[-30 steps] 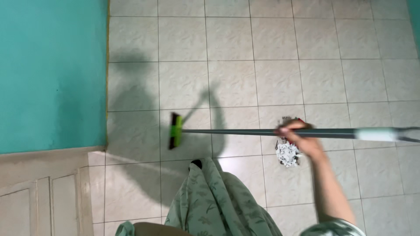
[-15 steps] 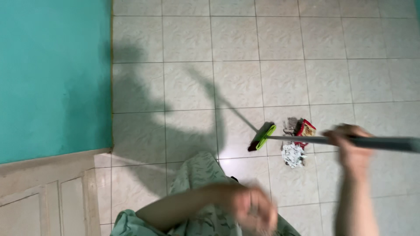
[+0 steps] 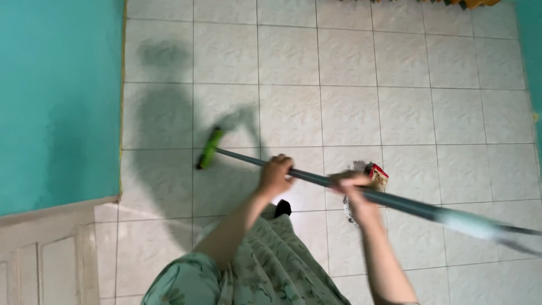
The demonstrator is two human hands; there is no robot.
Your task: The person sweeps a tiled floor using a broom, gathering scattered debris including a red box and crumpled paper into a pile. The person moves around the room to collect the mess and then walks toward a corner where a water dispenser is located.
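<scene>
Both hands now grip the grey metal broom handle (image 3: 316,178): left hand (image 3: 275,174) newly added, right hand (image 3: 353,189) clenched; green broom head (image 3: 209,148) swung leftward, away from the small litter pile (image 3: 375,172), seemingly wrappers.

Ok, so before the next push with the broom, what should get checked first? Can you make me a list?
1. Left hand wrapped round the broom handle: ok.
2. Right hand wrapped round the handle further up: ok, though blurred.
3. Green broom head down on the tiled floor: cannot tell whether it touches.
4. Rubbish pile visible: not ok, the right hand and the handle hide most of it.
5. Room beside the teal wall: ok, the broom head is apart from it.
6. Long patterned skirt away from the broom head: ok.
</scene>
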